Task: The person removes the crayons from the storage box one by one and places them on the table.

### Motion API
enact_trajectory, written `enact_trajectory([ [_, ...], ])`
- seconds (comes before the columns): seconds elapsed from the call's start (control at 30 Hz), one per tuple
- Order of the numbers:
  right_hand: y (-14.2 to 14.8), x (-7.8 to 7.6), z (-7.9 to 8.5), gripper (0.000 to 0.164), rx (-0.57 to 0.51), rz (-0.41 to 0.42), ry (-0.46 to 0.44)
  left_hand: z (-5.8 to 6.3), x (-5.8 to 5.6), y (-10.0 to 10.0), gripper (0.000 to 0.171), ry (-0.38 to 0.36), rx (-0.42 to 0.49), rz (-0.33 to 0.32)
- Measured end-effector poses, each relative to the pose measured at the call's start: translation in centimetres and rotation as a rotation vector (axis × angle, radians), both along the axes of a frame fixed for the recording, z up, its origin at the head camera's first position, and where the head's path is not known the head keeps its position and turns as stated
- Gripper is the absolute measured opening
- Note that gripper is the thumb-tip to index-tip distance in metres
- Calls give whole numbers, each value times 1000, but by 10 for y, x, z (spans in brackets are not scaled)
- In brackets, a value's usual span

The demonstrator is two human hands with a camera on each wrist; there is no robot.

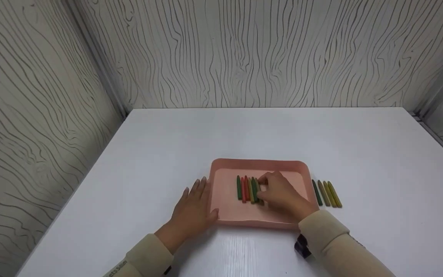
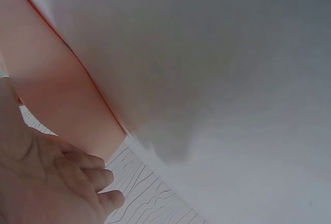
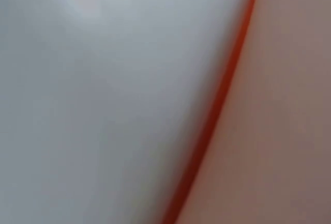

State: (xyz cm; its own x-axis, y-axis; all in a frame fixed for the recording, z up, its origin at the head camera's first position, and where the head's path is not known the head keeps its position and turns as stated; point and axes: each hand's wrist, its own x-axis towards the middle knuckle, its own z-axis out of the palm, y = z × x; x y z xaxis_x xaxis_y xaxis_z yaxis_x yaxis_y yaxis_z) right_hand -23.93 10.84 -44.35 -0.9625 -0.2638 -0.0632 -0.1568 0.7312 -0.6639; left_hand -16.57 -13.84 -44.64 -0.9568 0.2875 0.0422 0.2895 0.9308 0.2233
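Observation:
A pink tray (image 1: pixel 260 163) lies on the white table, with several crayons (image 1: pixel 244 190) side by side in it, green, red, orange and olive. My right hand (image 1: pixel 281 192) reaches over the tray and pinches an olive crayon (image 1: pixel 262 201) at the right end of that row, finger near its top and thumb lower; the hand partly hides it. My left hand (image 1: pixel 194 211) rests at the tray's left side, fingers straight. In the left wrist view that hand (image 2: pixel 51 182) lies by the tray's wall (image 2: pixel 62 79). The right wrist view shows only tray wall (image 3: pixel 279 105) and blurred table.
Several more crayons (image 1: pixel 327 194), dark green to yellow-olive, lie in a row on the table (image 1: pixel 167 142) just right of the tray. Wood-grain patterned panels (image 1: pixel 240 54) stand behind the table and at both sides. A black object (image 1: pixel 302 246) sits under the right sleeve.

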Motion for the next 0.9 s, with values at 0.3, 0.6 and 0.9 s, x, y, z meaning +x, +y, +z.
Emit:
enact_trajectory([
  [0.3, -2, 2, -1, 31, -76, -48, -76, 0, -1, 0, 75, 13, -13, -5],
  [0.6, 3, 2, -1, 33, -187, -75, -112, 0, 0, 1, 75, 10, -9, -9],
  [0.9, 17, 2, 19, 36, -295, -71, -59, -1, -1, 0, 75, 18, -24, -6],
])
